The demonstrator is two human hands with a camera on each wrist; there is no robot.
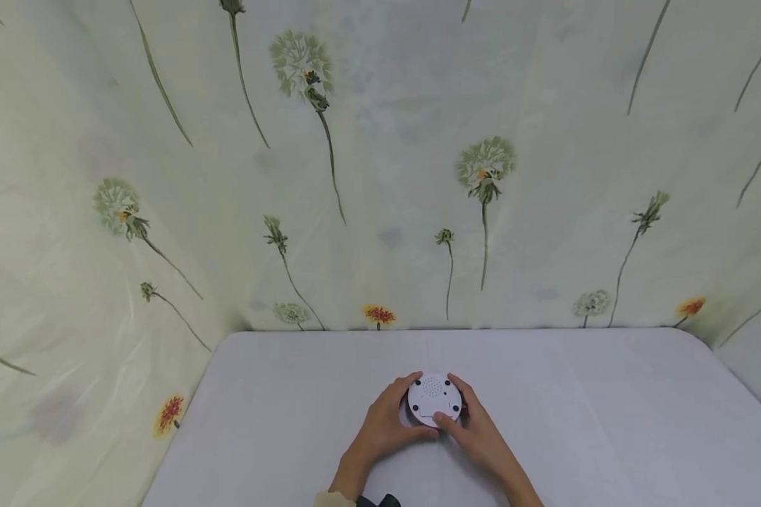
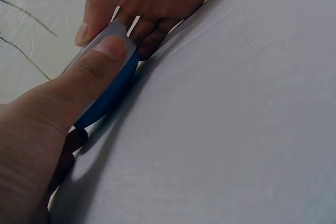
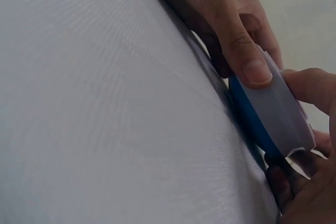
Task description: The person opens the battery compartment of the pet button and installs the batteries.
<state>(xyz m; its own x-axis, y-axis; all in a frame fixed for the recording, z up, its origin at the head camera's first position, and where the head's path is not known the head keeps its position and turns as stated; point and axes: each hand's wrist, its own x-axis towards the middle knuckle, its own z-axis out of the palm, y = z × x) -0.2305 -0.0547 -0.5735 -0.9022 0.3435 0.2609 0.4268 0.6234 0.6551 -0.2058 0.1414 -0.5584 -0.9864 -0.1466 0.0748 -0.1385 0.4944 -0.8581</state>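
Observation:
A round white device (image 1: 432,398) with a blue far side is held between both hands over the table, its white underside facing up in the head view. That underside carries a patch of small holes, several dark round feet and a cover outline near its lower edge. My left hand (image 1: 387,424) grips it from the left, fingers along the rim and thumb against the near edge. From the right, my right hand (image 1: 480,431) holds it, the thumb pressed on the face by the cover outline. The left wrist view shows the device's blue side (image 2: 111,98) close above the cloth.
A white cloth (image 1: 279,394) covers the table, its rounded back corners meeting a curtain (image 1: 387,176) printed with dandelions. The curtain also hangs along the left side. A dark strap (image 1: 380,501) and a beige sleeve (image 1: 333,499) show at my left wrist.

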